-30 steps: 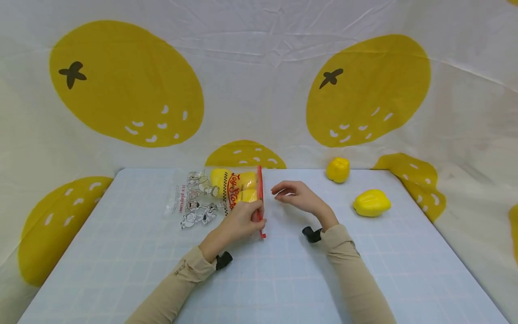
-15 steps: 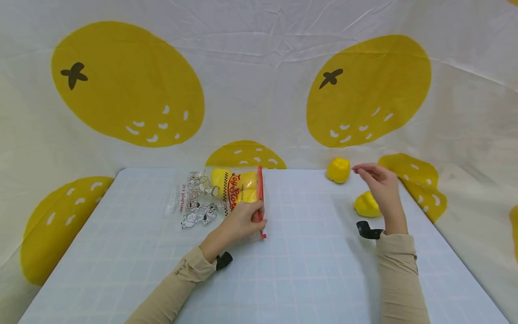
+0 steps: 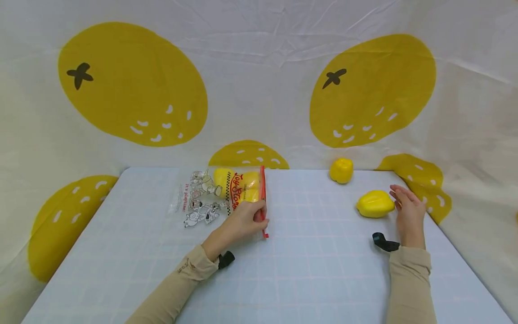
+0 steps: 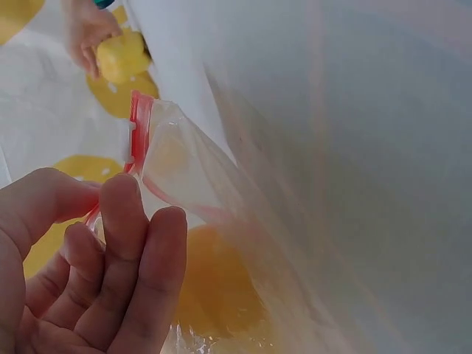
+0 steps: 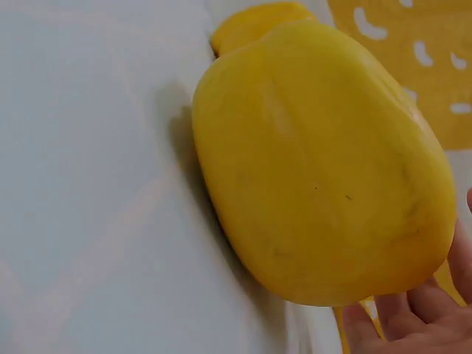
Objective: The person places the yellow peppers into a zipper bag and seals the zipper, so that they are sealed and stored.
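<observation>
My left hand (image 3: 243, 220) pinches the red zip edge (image 3: 263, 184) of a clear printed zip bag (image 3: 188, 195) lying on the table. Several yellow rounded things (image 3: 248, 182) show through the plastic; their kind is hard to tell. In the left wrist view, thumb and fingertips grip the red strip (image 4: 140, 125), and the bag's mouth gapes. My right hand (image 3: 410, 213) is at the right end of a yellow bell pepper (image 3: 374, 204) lying on its side. In the right wrist view, loosely bent fingers (image 5: 402, 321) reach around the pepper's end; whether they touch it is unclear.
Another yellow bell pepper (image 3: 341, 170) stands near the table's back edge, behind the first one. A pale checked cloth covers the table (image 3: 315, 270). A white curtain (image 3: 259, 90) with big yellow fruit prints hangs behind and at both sides.
My right hand has moved from beside the bag to the right, past the far pepper, then down to the nearer pepper's right side. The left hand and bag have stayed in place.
</observation>
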{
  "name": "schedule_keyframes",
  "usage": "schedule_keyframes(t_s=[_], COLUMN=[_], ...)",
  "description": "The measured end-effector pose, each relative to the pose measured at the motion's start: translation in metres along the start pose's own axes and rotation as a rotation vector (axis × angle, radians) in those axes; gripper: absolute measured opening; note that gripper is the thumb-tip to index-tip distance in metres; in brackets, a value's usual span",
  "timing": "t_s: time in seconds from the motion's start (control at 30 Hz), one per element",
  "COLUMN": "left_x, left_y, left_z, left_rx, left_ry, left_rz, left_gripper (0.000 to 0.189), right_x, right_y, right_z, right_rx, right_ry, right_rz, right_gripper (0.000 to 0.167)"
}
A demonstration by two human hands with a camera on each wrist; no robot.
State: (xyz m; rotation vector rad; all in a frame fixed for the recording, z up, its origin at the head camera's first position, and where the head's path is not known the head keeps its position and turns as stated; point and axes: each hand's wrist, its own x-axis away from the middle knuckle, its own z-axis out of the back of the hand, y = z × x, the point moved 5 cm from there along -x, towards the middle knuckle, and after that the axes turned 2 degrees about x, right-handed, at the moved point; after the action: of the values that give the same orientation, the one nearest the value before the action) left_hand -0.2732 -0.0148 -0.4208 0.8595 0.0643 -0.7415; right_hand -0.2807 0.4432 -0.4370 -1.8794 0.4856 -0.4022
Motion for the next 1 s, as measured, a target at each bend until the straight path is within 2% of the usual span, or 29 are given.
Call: schedule_keyframes(t_s=[0.1, 0.23, 0.37, 0.53, 0.67, 0.83, 1.0], left_x=[0.001, 0.001, 0.000, 0.002, 0.003, 0.002, 0.000], left_y=[0.000, 0.000, 0.001, 0.001, 0.001, 0.001, 0.002], left_z=[-0.001, 0.000, 0.001, 0.001, 0.002, 0.002, 0.002], left_rx=[0.000, -0.001, -0.010, -0.001, 0.001, -0.003, 0.001], left_ry=[-0.005, 0.003, 0.011, 0.006, 0.013, 0.016, 0.013], left_rz=[0.015, 0.011, -0.001, -0.004, -0.010, -0.022, -0.030], left_gripper=[0.017, 0.017, 0.017, 0.017, 0.018, 0.018, 0.017], right_x=[0.002, 0.005, 0.006, 0.008, 0.009, 0.007, 0.004], right_y=[0.011, 0.021, 0.023, 0.026, 0.027, 0.028, 0.027], right_z=[-0.001, -0.006, -0.008, -0.006, -0.004, -0.002, -0.005], right_rx=[-0.015, 0.060, 0.163, 0.260, 0.366, 0.498, 0.513], right_ry=[-0.155, -0.324, -0.417, -0.515, -0.555, -0.520, -0.490], right_rz=[-0.098, -0.107, -0.068, -0.091, -0.082, -0.049, -0.015], right_gripper=[0.023, 0.037, 0.056, 0.073, 0.081, 0.083, 0.077])
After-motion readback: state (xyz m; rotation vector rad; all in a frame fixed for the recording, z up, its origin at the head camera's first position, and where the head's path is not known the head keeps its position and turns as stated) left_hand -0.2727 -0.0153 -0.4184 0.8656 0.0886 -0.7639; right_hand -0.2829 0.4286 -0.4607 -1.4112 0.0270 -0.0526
